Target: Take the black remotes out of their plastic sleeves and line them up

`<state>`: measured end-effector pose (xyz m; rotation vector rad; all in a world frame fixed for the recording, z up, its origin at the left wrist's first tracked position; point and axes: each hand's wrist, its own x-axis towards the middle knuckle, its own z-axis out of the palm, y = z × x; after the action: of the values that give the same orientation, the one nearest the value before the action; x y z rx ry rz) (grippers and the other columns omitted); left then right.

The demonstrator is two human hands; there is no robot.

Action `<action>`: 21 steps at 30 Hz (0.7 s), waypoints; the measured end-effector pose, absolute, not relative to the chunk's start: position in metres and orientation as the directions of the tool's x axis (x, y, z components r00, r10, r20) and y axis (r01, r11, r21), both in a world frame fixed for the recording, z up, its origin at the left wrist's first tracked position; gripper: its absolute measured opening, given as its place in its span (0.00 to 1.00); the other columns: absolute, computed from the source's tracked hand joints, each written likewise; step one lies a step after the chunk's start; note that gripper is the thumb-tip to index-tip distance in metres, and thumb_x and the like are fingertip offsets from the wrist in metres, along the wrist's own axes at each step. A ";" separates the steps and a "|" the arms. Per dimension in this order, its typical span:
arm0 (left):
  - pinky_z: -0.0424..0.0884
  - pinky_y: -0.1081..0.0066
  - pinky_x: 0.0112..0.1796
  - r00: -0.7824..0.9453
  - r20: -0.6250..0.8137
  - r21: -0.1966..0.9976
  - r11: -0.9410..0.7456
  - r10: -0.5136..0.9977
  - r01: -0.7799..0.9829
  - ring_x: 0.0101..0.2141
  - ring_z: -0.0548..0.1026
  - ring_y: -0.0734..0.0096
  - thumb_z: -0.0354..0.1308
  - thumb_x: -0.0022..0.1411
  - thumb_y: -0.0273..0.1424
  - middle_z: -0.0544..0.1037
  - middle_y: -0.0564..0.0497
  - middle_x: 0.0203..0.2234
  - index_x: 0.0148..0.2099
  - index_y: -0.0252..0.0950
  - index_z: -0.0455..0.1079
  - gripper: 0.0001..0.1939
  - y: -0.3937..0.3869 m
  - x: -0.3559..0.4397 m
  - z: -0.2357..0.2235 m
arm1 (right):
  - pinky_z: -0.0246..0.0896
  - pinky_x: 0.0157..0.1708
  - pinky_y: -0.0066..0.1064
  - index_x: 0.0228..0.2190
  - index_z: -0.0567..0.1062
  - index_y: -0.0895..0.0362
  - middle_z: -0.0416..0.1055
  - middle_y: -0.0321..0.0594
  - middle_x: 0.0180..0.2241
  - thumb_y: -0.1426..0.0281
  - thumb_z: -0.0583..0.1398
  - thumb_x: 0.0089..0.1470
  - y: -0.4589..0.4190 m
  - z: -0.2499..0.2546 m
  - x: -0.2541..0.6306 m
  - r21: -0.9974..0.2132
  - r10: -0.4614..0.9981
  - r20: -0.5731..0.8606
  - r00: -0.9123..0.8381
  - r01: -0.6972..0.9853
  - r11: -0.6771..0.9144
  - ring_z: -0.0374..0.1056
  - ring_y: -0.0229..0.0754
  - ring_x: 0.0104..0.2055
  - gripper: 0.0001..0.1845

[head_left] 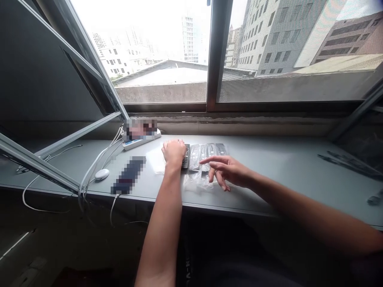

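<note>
My left hand (174, 152) rests on the table with its fingers curled over the left side of a dark remote control (186, 157), whose rows of small buttons show beside the hand. The fingertips are partly hidden. Just to the right lie several dark remote controls in clear plastic sleeves (206, 153), side by side. Above their near ends hovers my right hand (229, 169), fingers spread and index finger stretched to the left, holding nothing. Crumpled clear plastic (196, 181) lies below it, near the table's front edge.
On the left are a blurred-out dark device (128, 175) with a white cable, a round white puck (102, 174) and a white power strip (142, 138). A metal frame (60, 167) stands over that end. Black bundled items (347, 163) lie far right. A window (161, 52) backs the table (284, 159).
</note>
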<state>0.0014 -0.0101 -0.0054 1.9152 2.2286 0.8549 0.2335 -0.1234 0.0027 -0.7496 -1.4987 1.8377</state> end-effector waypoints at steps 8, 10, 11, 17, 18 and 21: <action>0.68 0.46 0.59 -0.298 0.152 0.421 0.210 0.943 0.882 0.62 0.74 0.37 0.45 0.79 0.42 0.83 0.31 0.55 0.53 0.37 0.83 0.26 -0.004 -0.014 -0.008 | 0.70 0.14 0.25 0.58 0.78 0.62 0.84 0.45 0.33 0.52 0.70 0.65 -0.123 0.004 0.234 -0.982 0.774 -0.019 -0.633 -0.134 -0.134 0.77 0.39 0.19 0.31; 0.67 0.44 0.59 -0.293 0.132 0.434 0.211 0.947 0.876 0.61 0.75 0.35 0.46 0.78 0.43 0.84 0.29 0.52 0.50 0.36 0.84 0.26 -0.003 -0.015 -0.010 | 0.70 0.15 0.25 0.58 0.78 0.61 0.84 0.45 0.33 0.52 0.70 0.65 -0.124 0.005 0.235 -0.982 0.780 -0.016 -0.625 -0.136 -0.129 0.77 0.39 0.20 0.30; 0.67 0.44 0.59 -0.289 0.131 0.442 0.205 0.948 0.873 0.60 0.76 0.34 0.47 0.78 0.44 0.84 0.28 0.51 0.50 0.36 0.84 0.26 -0.003 -0.014 -0.011 | 0.71 0.15 0.25 0.58 0.78 0.61 0.84 0.45 0.33 0.52 0.70 0.65 -0.124 0.006 0.235 -0.983 0.782 -0.014 -0.623 -0.136 -0.126 0.77 0.39 0.20 0.30; 0.68 0.43 0.58 -0.266 0.185 0.431 0.166 0.946 0.887 0.59 0.77 0.33 0.50 0.76 0.43 0.84 0.26 0.50 0.47 0.37 0.85 0.24 0.001 -0.013 -0.018 | 0.74 0.18 0.27 0.57 0.79 0.61 0.84 0.45 0.34 0.52 0.70 0.65 -0.124 0.006 0.235 -0.983 0.775 -0.009 -0.631 -0.135 -0.121 0.79 0.41 0.22 0.30; 0.68 0.43 0.58 -0.267 0.192 0.434 0.163 0.944 0.886 0.58 0.78 0.34 0.50 0.75 0.44 0.85 0.27 0.49 0.46 0.38 0.85 0.24 0.001 -0.013 -0.019 | 0.75 0.18 0.27 0.57 0.78 0.61 0.84 0.45 0.34 0.52 0.71 0.65 -0.124 0.006 0.235 -0.983 0.776 -0.006 -0.630 -0.139 -0.120 0.79 0.41 0.23 0.30; 0.69 0.44 0.57 -0.263 0.191 0.437 0.158 0.946 0.885 0.56 0.79 0.36 0.50 0.75 0.44 0.85 0.29 0.46 0.44 0.39 0.85 0.24 0.003 -0.014 -0.019 | 0.75 0.19 0.28 0.57 0.78 0.61 0.84 0.45 0.34 0.52 0.71 0.65 -0.123 0.005 0.235 -0.982 0.780 0.000 -0.626 -0.146 -0.118 0.80 0.41 0.23 0.30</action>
<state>-0.0136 0.0026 -0.0191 1.8236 2.2904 0.7183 0.2354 -0.1231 0.0054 -0.7201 -1.5000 1.8146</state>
